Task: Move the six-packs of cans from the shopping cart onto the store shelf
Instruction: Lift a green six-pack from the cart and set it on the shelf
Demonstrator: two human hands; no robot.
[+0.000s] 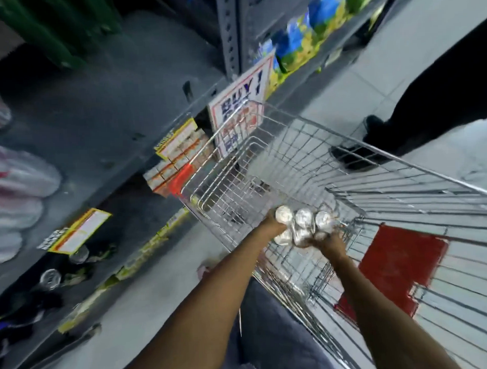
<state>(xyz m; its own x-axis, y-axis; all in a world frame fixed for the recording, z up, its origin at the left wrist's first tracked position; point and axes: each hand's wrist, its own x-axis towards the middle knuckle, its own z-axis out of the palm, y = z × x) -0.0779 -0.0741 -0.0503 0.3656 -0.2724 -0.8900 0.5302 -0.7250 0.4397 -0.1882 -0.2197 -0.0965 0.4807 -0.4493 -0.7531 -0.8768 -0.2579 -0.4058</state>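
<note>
A six-pack of cans [303, 226] with silver tops is held between both hands over the near end of the wire shopping cart [304, 154]. My left hand [271, 220] grips its left side. My right hand [331, 243] grips its right, near side. The grey store shelf [118, 106] runs along the left, and a few single cans [50, 278] stand on a lower level near a yellow price tag. The view is blurred by motion. Little else shows inside the cart basket.
A "BUY 1" sign [242, 107] hangs off the shelf edge beside the cart's far corner. Boxed goods [178, 156] and blue-yellow bags [303, 41] fill other shelves. Another person's dark legs and shoes [373, 141] stand just beyond the cart on the right. A red panel [399, 261] sits on the cart's near end.
</note>
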